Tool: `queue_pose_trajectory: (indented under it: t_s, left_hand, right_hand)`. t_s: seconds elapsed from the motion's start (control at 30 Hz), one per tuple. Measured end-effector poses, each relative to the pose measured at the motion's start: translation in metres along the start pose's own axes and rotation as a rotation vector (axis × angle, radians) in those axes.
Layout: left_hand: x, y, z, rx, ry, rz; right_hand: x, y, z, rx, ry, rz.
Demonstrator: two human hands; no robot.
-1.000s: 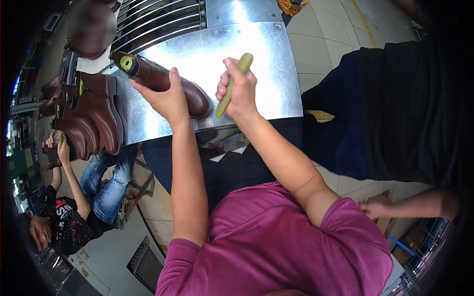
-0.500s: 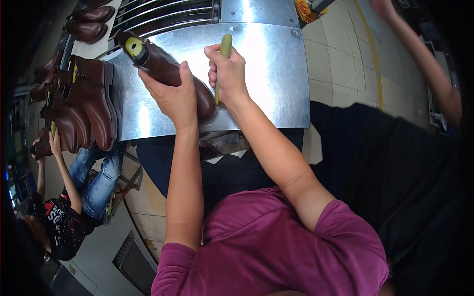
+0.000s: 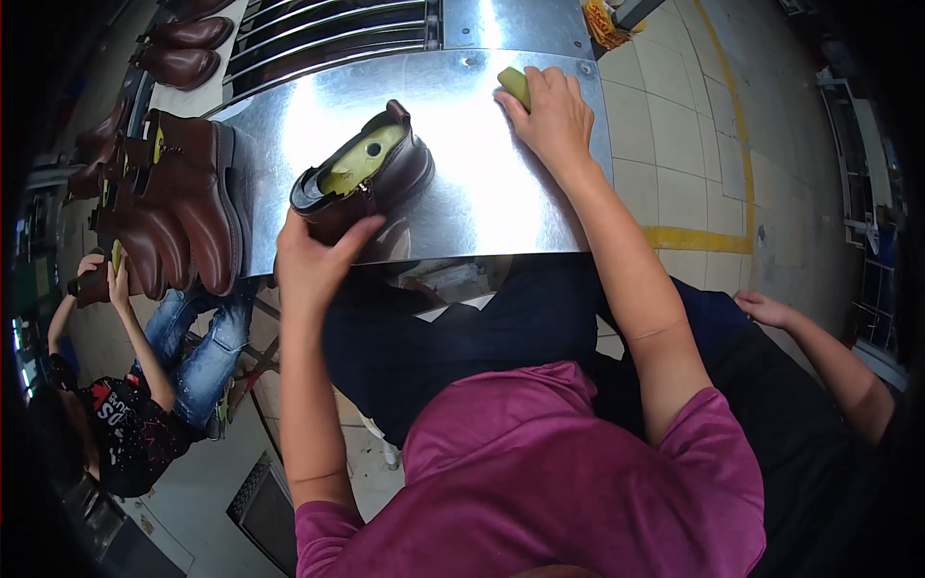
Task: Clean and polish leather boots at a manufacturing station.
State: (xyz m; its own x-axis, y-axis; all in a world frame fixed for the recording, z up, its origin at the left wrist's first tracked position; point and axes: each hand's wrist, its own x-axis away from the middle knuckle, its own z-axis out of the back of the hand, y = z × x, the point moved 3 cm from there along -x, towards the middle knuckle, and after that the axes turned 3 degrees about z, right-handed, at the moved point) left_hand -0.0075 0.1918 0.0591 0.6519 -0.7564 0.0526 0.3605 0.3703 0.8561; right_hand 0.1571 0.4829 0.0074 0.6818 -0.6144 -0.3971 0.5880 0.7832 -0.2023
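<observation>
Boot [image 3: 364, 179] now tipped upright, left hand [image 3: 310, 265] grip closed on it, right hand [image 3: 551, 118] clasping one green tool [image 3: 514, 85]

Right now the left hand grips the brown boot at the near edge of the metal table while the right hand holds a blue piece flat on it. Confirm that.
Not quite: the piece under the right hand is yellow-green, not blue, as the head view shows. The left hand does grip the brown boot at the near edge of the metal table.

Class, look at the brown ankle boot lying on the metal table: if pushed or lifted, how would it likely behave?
The brown boot lies on its side on the shiny metal table, so it would probably slide, not roll. Its thick sole suggests some weight. The left hand grips its heel end without the boot sagging, so it is probably fairly stiff.
</observation>
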Motion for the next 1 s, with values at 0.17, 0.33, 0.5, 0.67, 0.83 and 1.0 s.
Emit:
queue_pose_trajectory:
  t_s: [0.17, 0.33, 0.5, 0.67, 0.83, 1.0]
  left_hand:
    - [-0.009, -0.001, 0.001, 0.06, 0.191, 0.007]
    - [-0.005, -0.032, 0.044, 0.203, 0.022, 0.003]
    - [-0.008, -0.021, 0.043, 0.283, -0.022, 0.019]
    - [-0.012, -0.035, 0.048, 0.399, -0.051, -0.022]
    - [0.004, -0.049, 0.066, 0.351, 0.103, -0.109]
    - [0.078, 0.015, 0.049, 0.254, 0.66, -0.238]
  right_hand:
    - [0.007, -0.022, 0.015, 0.206, 0.217, 0.191]
    - [0.038, -0.076, 0.023, -1.501, -0.493, -0.11]
    - [0.071, -0.133, 0.035, -1.367, -0.437, -0.095]
    - [0.075, -0.144, 0.045, -1.287, -0.341, -0.069]
    - [0.074, -0.172, 0.058, -1.205, -0.243, 0.056]
    - [0.089, -0.206, 0.088, -0.948, 0.024, 0.2]
